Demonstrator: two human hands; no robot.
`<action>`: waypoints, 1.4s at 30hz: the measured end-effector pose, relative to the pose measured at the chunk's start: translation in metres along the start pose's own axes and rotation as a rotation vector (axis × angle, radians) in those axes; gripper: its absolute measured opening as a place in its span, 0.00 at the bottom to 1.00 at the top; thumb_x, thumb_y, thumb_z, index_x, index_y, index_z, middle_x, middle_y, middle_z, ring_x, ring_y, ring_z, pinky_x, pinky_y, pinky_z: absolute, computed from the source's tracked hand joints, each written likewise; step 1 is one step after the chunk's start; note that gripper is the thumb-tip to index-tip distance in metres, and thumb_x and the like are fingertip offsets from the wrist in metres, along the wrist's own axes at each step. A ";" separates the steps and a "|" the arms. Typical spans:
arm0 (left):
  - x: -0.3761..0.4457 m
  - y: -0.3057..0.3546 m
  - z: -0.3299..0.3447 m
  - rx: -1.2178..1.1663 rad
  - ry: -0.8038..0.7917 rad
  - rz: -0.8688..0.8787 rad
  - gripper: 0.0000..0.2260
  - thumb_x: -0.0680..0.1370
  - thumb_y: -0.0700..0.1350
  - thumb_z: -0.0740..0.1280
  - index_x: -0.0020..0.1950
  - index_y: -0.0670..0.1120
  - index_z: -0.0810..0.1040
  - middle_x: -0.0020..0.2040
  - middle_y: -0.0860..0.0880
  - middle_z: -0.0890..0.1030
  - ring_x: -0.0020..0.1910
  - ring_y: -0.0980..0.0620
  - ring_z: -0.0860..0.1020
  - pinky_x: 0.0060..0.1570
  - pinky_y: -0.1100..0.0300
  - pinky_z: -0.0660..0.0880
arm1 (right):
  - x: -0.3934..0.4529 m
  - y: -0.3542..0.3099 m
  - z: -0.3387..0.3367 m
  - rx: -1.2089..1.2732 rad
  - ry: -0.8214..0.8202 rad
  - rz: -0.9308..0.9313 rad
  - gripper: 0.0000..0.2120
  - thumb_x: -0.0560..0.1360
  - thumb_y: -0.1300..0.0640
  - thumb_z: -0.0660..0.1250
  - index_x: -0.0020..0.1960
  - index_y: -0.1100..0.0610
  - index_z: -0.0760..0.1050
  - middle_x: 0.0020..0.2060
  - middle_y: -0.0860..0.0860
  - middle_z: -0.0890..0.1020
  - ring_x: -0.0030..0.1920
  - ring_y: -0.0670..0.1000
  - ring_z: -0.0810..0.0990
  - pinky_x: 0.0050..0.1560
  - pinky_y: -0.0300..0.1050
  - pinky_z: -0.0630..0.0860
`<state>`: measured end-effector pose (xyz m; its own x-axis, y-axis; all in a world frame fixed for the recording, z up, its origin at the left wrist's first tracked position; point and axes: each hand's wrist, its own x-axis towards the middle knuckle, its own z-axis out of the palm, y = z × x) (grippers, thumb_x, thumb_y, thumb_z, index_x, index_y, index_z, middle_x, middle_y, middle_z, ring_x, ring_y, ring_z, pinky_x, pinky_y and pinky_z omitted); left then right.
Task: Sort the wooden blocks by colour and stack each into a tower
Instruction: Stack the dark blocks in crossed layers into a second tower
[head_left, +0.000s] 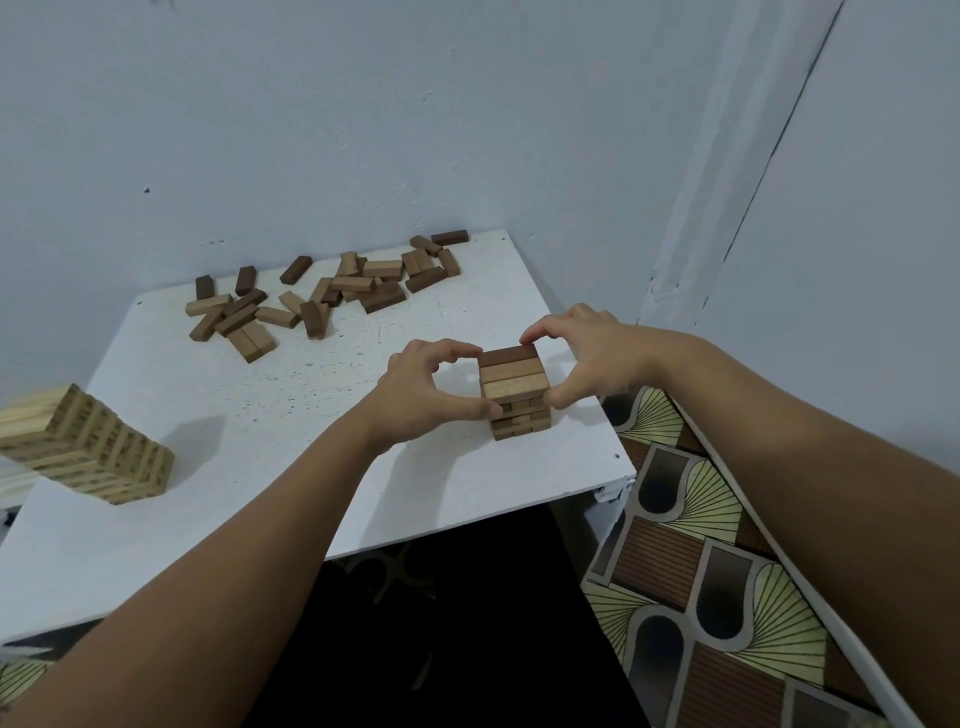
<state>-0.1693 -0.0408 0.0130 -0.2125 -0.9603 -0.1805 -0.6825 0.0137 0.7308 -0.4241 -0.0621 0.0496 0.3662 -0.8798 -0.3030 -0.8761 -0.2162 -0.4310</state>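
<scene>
Brown tower (516, 395) upright; top blocks' long axis runs left-right. Left hand (421, 395) and right hand (592, 358) pinch its sides.

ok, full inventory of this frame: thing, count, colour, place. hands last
Brown tower: one, mid-brown with a darker top block, right front of table.
Pale tower: one, light wood, left edge of table, taller.
Loose blocks: a scattered pile, count unclear, mixed tan and dark brown, far side by the wall.
Table: one, white, speckled.
Patterned surface: one, brown and cream, right of the table.
Left hand: fingers on the brown tower's left side.
Right hand: fingers on its right side and top.
</scene>
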 end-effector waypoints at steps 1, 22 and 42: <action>0.000 0.000 0.000 -0.002 -0.002 -0.004 0.34 0.64 0.64 0.80 0.69 0.64 0.75 0.66 0.54 0.69 0.70 0.50 0.65 0.70 0.39 0.69 | 0.000 0.000 0.000 0.002 0.000 0.000 0.38 0.71 0.47 0.78 0.75 0.37 0.63 0.70 0.50 0.64 0.73 0.55 0.60 0.69 0.58 0.67; -0.024 -0.120 -0.082 -0.025 0.583 -0.272 0.20 0.80 0.55 0.70 0.70 0.50 0.76 0.62 0.46 0.77 0.58 0.47 0.77 0.60 0.45 0.78 | 0.101 -0.136 0.023 -0.126 0.162 -0.205 0.23 0.80 0.46 0.65 0.75 0.44 0.70 0.72 0.52 0.69 0.73 0.57 0.65 0.69 0.58 0.69; 0.041 -0.177 -0.101 0.349 0.677 -0.430 0.18 0.84 0.52 0.58 0.73 0.56 0.72 0.63 0.42 0.68 0.60 0.41 0.67 0.58 0.49 0.67 | 0.232 -0.196 0.112 -0.108 0.277 -0.162 0.25 0.83 0.49 0.63 0.79 0.40 0.63 0.66 0.53 0.69 0.59 0.56 0.75 0.54 0.54 0.78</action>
<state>0.0135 -0.1112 -0.0572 0.4976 -0.8595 0.1166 -0.8070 -0.4094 0.4255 -0.1327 -0.1762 -0.0316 0.4168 -0.9089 0.0111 -0.8471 -0.3929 -0.3578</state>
